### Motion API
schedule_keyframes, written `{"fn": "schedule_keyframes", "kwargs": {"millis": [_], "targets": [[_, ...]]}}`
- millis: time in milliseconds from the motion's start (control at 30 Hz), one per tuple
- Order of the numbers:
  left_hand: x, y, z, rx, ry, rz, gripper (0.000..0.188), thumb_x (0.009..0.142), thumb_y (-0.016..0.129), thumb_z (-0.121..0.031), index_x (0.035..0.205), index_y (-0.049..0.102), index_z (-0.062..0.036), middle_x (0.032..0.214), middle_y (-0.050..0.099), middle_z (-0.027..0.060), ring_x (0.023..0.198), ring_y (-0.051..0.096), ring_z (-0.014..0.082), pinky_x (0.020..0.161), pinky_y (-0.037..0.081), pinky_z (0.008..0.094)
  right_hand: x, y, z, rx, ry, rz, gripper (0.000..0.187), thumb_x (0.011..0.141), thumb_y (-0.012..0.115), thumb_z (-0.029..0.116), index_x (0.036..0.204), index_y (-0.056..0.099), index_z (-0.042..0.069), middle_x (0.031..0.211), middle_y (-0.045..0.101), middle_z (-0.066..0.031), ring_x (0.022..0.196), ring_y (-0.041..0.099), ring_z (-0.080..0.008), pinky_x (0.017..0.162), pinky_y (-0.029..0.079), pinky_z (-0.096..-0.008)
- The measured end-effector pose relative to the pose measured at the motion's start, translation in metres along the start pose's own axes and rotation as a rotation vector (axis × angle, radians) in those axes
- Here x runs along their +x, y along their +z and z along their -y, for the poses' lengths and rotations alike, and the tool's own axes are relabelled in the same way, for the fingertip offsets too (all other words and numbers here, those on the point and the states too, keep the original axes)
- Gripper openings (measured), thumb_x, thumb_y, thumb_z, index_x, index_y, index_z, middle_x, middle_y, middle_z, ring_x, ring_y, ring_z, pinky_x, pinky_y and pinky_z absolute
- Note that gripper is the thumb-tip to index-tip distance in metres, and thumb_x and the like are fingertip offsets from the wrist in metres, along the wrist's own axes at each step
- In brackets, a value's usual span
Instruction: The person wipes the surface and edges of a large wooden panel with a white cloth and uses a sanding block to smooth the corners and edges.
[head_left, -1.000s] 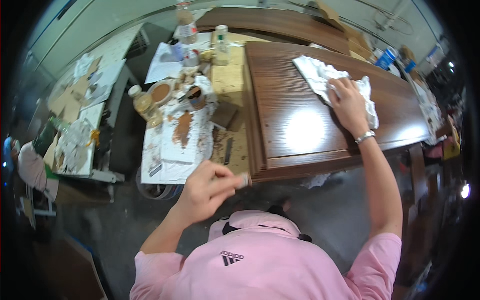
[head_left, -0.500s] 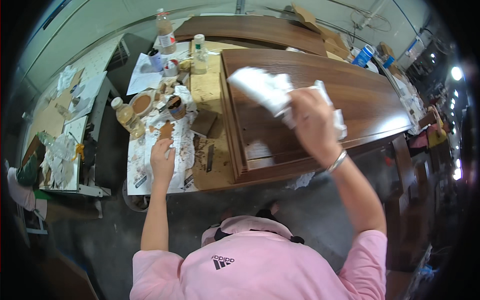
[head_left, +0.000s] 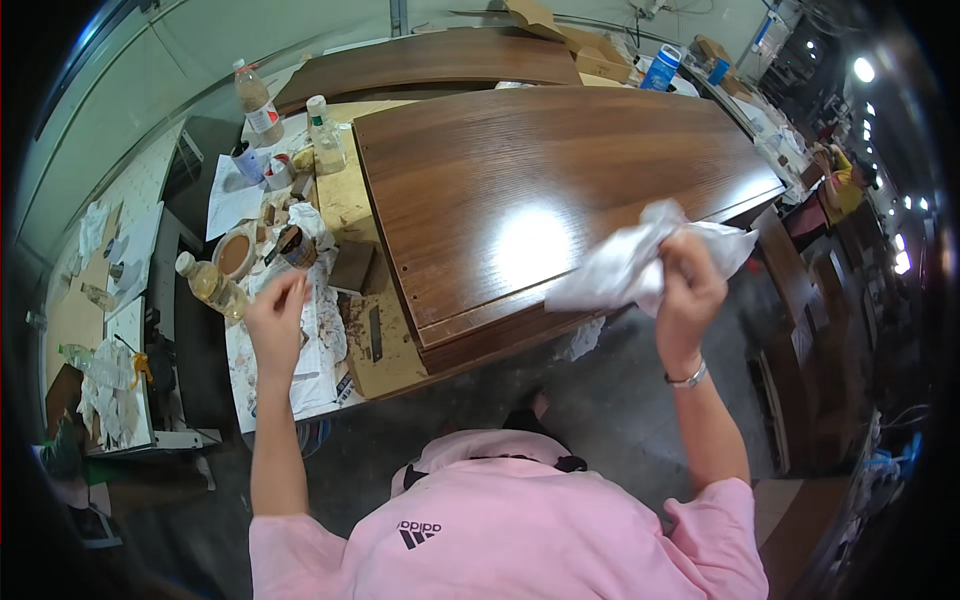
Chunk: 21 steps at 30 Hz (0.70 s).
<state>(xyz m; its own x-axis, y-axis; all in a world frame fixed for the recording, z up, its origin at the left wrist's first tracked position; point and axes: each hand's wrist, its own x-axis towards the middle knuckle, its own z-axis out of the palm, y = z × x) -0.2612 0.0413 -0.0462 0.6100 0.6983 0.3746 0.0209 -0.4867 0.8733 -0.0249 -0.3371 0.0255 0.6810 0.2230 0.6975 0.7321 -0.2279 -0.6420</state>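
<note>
The right hand (head_left: 688, 290) is closed around a crumpled white cloth (head_left: 630, 262), bunched for wiping, lifted just off the near right edge of the brown wooden panel (head_left: 540, 180); its loose length trails left. Left of the panel, the left hand (head_left: 275, 318) hovers half-curled, holding nothing, over stained paper (head_left: 310, 370).

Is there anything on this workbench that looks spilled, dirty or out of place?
Yes. The paper sheets under the left hand carry brown stains and smears, beside an open tin and a dish of brown paste. A crumpled scrap lies on the floor below the wooden panel. The right hand holds a white cloth.
</note>
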Motion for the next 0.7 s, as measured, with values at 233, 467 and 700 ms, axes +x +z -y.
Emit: {"fn": "schedule_keyframes", "kwargs": {"millis": [233,467,700], "targets": [[0.142,0.119,-0.085,0.217,0.687,0.314,0.031,0.089,0.069,-0.021,0.115,0.069,-0.0035,0.115,0.069,0.0146,0.11,0.063,0.0306,0.097,0.047,0.0378,-0.006,0.099,0.101,0.224,-0.407,0.499,0.033,0.082,0.074,0.015,0.114,0.068,0.01,0.123,0.065,-0.0082,0.118,0.059,-0.0304,0.101,0.047,-0.0432],[0.128,0.151,-0.071,0.525,0.673,0.45,0.035,0.092,0.065,-0.028,0.12,0.065,-0.0071,0.131,0.06,0.0111,0.124,0.052,0.031,0.105,0.044,0.0418,-0.004,0.022,-0.021,-0.521,-0.555,0.142,0.013,0.085,0.067,0.012,0.094,0.066,0.003,0.105,0.068,-0.0157,0.1,0.064,-0.0345,0.088,0.051,-0.046],[0.128,0.159,-0.074,0.565,0.645,0.478,0.038,0.095,0.061,-0.034,0.122,0.065,-0.0086,0.131,0.059,0.0105,0.127,0.05,0.0298,0.108,0.04,0.044,0.066,-0.052,-0.037,0.071,0.133,-0.584,0.036,0.096,0.071,0.031,0.089,0.067,-0.004,0.08,0.065,-0.0018,0.067,0.051,-0.0057,0.058,0.045,-0.025]]}}
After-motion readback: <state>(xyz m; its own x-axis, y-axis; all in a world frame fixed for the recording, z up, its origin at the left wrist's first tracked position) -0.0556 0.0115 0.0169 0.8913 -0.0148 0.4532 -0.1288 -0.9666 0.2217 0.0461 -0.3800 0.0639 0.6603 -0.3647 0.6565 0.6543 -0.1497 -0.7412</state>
